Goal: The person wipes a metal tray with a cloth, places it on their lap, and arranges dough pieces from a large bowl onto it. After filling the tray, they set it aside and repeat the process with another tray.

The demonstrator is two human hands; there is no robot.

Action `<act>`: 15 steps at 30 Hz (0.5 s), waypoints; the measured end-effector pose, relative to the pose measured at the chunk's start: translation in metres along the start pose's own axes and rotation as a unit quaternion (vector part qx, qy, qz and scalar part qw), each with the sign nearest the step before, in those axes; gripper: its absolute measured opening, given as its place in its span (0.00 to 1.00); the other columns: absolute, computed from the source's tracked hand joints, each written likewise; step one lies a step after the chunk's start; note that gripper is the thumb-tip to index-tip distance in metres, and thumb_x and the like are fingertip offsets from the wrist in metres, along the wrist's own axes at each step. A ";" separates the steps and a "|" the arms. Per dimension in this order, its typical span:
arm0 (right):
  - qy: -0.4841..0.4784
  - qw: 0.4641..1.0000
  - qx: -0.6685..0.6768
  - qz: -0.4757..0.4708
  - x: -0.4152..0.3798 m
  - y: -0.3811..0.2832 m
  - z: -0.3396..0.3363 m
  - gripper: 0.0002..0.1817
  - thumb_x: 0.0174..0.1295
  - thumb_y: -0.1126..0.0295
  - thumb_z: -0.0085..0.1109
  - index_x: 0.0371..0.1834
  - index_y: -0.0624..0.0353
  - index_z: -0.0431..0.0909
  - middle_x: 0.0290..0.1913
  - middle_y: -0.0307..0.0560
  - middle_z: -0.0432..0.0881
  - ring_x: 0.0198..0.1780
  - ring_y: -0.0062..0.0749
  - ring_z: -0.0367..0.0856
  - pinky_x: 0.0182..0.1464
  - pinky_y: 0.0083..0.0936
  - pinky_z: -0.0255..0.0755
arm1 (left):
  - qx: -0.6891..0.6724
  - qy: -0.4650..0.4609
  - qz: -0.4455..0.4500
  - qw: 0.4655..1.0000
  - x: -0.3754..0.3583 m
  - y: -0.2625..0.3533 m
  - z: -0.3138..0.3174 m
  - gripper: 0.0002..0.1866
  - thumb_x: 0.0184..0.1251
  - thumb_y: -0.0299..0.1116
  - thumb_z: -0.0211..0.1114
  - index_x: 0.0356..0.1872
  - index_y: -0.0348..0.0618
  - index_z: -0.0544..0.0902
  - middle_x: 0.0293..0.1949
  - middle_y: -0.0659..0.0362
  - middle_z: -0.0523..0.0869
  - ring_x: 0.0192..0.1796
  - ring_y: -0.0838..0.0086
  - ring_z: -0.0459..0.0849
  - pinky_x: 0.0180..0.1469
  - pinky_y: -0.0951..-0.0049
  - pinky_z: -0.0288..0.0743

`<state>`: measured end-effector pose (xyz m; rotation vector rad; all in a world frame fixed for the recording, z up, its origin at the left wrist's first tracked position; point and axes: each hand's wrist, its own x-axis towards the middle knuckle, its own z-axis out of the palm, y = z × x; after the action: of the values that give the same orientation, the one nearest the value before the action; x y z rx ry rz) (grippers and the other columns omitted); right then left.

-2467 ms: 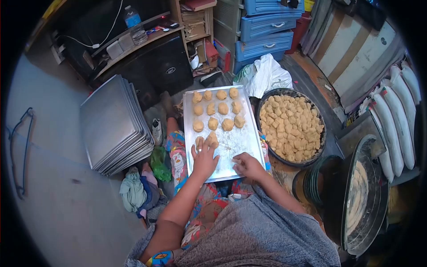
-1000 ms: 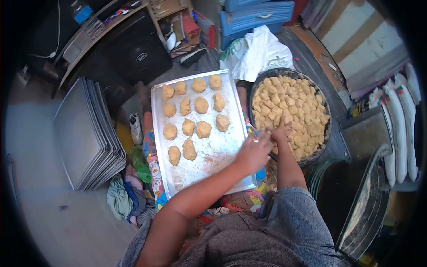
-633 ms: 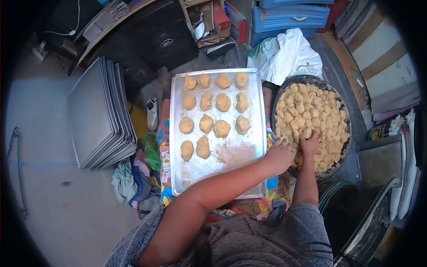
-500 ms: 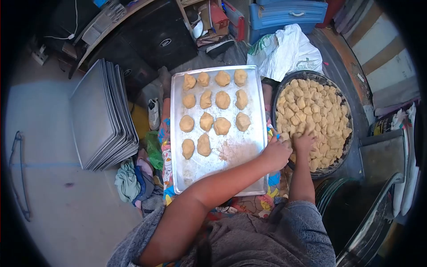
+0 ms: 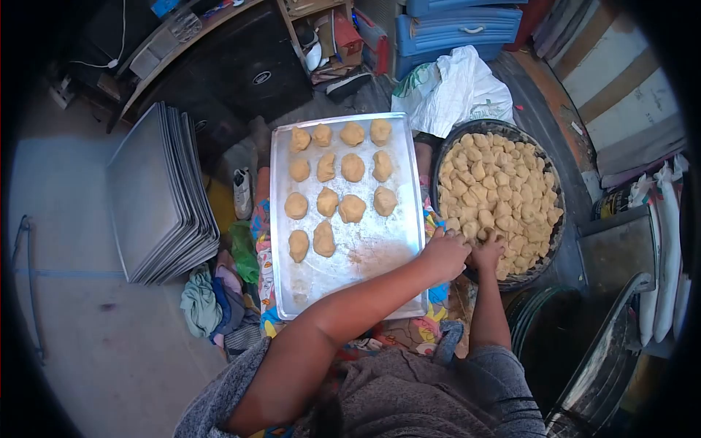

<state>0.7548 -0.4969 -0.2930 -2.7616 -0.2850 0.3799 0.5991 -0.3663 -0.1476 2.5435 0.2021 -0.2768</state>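
Note:
A metal baking tray [image 5: 380,270] lies across my lap, bearing several dough lumps [image 5: 352,167] in rows; its lower part is bare. To its right stands a round black tub [image 5: 558,244] heaped with dough pieces [image 5: 504,182]. My left hand [image 5: 447,254] reaches across the tray to the tub's near left rim, its fingers curled on a piece of dough that is mostly hidden. Close beside it, my right hand [image 5: 487,252] is at the tub's near edge, fingers bent around dough among the pieces.
A stack of metal trays [image 5: 164,197] leans at the left, beside a pile of cloths [image 5: 208,303]. Behind the tub lie a white plastic sack [image 5: 460,91] and blue drawers [image 5: 460,31]. Dark round-edged containers [image 5: 548,321] stand at the lower right.
My right hand has drawn back from among the dough pieces toward the tub's near edge, closer to my left hand, and its fingers have curled in. The view has shifted slightly.

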 end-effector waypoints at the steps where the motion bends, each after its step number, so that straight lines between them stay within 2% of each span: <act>1: -0.034 0.999 -0.012 -0.004 -0.006 -0.003 -0.008 0.45 0.40 0.50 0.72 0.65 0.43 0.63 0.69 0.60 0.53 0.67 0.61 0.57 0.64 0.52 0.60 | 0.018 0.025 0.016 0.999 -0.004 0.001 0.002 0.19 0.56 0.41 0.65 0.48 0.45 0.80 0.49 0.53 0.78 0.60 0.59 0.73 0.60 0.53 0.59; 2: 0.000 1.000 0.003 0.023 -0.010 -0.008 -0.016 0.49 0.36 0.48 0.76 0.66 0.43 0.62 0.68 0.60 0.54 0.67 0.61 0.58 0.63 0.51 0.62 | 0.037 0.050 0.030 0.998 -0.009 0.002 0.003 0.20 0.56 0.41 0.65 0.49 0.45 0.80 0.49 0.54 0.78 0.59 0.60 0.74 0.60 0.52 0.59; 3: -0.001 1.000 0.003 0.021 -0.004 -0.009 -0.012 0.49 0.36 0.48 0.76 0.66 0.43 0.62 0.68 0.60 0.54 0.67 0.61 0.58 0.63 0.51 0.62 | 0.038 0.050 0.027 0.998 -0.014 0.001 0.003 0.20 0.56 0.41 0.65 0.49 0.45 0.80 0.49 0.54 0.78 0.59 0.60 0.74 0.60 0.52 0.59; 6: 0.013 0.999 0.004 0.050 0.005 -0.010 0.002 0.49 0.38 0.50 0.76 0.67 0.44 0.61 0.69 0.58 0.54 0.66 0.63 0.59 0.61 0.52 0.64 | 0.008 0.065 0.041 0.997 -0.036 -0.004 -0.001 0.19 0.57 0.40 0.64 0.48 0.45 0.79 0.50 0.55 0.78 0.57 0.61 0.75 0.59 0.54 0.61; 8: 0.004 0.998 -0.041 0.037 -0.008 -0.024 -0.003 0.45 0.42 0.54 0.74 0.66 0.45 0.62 0.69 0.56 0.57 0.64 0.59 0.65 0.59 0.50 0.67 | -0.015 0.107 0.036 0.993 -0.046 -0.007 -0.003 0.19 0.58 0.39 0.62 0.49 0.44 0.79 0.51 0.56 0.78 0.57 0.61 0.75 0.59 0.56 0.61; 9: 0.011 0.999 -0.038 0.034 -0.005 -0.022 -0.009 0.45 0.42 0.54 0.74 0.66 0.45 0.62 0.69 0.56 0.57 0.64 0.59 0.65 0.59 0.50 0.67 | -0.011 0.113 0.040 0.993 -0.050 -0.007 -0.007 0.19 0.58 0.39 0.62 0.49 0.44 0.79 0.51 0.56 0.78 0.57 0.61 0.75 0.59 0.56 0.61; 11: -0.028 0.998 0.023 0.052 0.006 0.006 -0.011 0.41 0.45 0.59 0.71 0.66 0.48 0.63 0.65 0.57 0.65 0.57 0.55 0.74 0.56 0.48 0.70 | -0.022 0.111 0.028 0.993 -0.061 -0.006 -0.012 0.18 0.59 0.39 0.60 0.49 0.44 0.79 0.51 0.56 0.79 0.57 0.63 0.76 0.59 0.58 0.61; 12: 0.066 0.995 0.076 0.009 0.015 0.032 0.005 0.36 0.48 0.67 0.67 0.64 0.50 0.66 0.55 0.55 0.75 0.48 0.47 0.80 0.51 0.40 0.73 | -0.016 0.116 0.031 0.993 -0.068 -0.005 -0.016 0.18 0.59 0.39 0.60 0.49 0.44 0.79 0.51 0.56 0.79 0.57 0.63 0.76 0.59 0.58 0.61; 13: 0.070 0.994 0.082 0.006 0.019 0.046 0.008 0.36 0.48 0.67 0.67 0.64 0.50 0.66 0.55 0.55 0.75 0.48 0.47 0.80 0.51 0.40 0.73 | -0.034 0.119 0.026 0.992 -0.076 -0.004 -0.019 0.18 0.60 0.39 0.60 0.49 0.44 0.80 0.50 0.56 0.79 0.57 0.63 0.76 0.59 0.58 0.62; 14: 0.078 0.958 0.259 0.094 0.022 0.055 0.007 0.35 0.48 0.71 0.66 0.64 0.52 0.66 0.51 0.52 0.77 0.46 0.43 0.79 0.49 0.36 0.74 | -0.051 0.122 0.022 0.991 -0.083 -0.004 -0.024 0.18 0.60 0.40 0.61 0.49 0.44 0.80 0.49 0.55 0.80 0.57 0.63 0.75 0.60 0.59 0.62; 15: 0.081 0.883 0.426 0.177 0.028 0.060 0.005 0.35 0.49 0.74 0.64 0.64 0.54 0.66 0.46 0.50 0.79 0.43 0.39 0.79 0.47 0.31 0.74 | -0.044 0.126 0.027 0.991 -0.092 -0.007 -0.027 0.18 0.60 0.40 0.61 0.49 0.44 0.80 0.49 0.55 0.80 0.57 0.63 0.75 0.60 0.59 0.62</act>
<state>0.7887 -0.5446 -0.3248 -1.9298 0.3640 0.2653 0.5130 -0.3532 -0.1072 2.4857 0.2351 0.0742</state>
